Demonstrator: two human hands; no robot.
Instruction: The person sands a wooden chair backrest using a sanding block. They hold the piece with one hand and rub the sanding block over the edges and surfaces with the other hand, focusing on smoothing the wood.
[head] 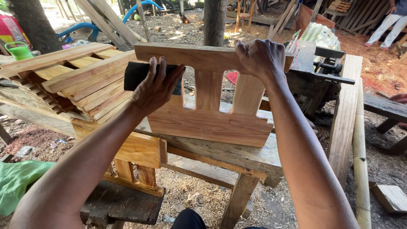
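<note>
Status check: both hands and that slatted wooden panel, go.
Left hand pressing dark sanding pad on panel. Right hand gripping slatted wooden panel top rail, upright on workbench. Nothing obstructing.

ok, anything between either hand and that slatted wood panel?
Left hand: yes, a dark sanding pad sits between its palm and the wood panel. Right hand: nothing visible, it grips the panel's top rail directly.

Dark sanding block (136,74) half hidden under left hand (154,89).
</note>
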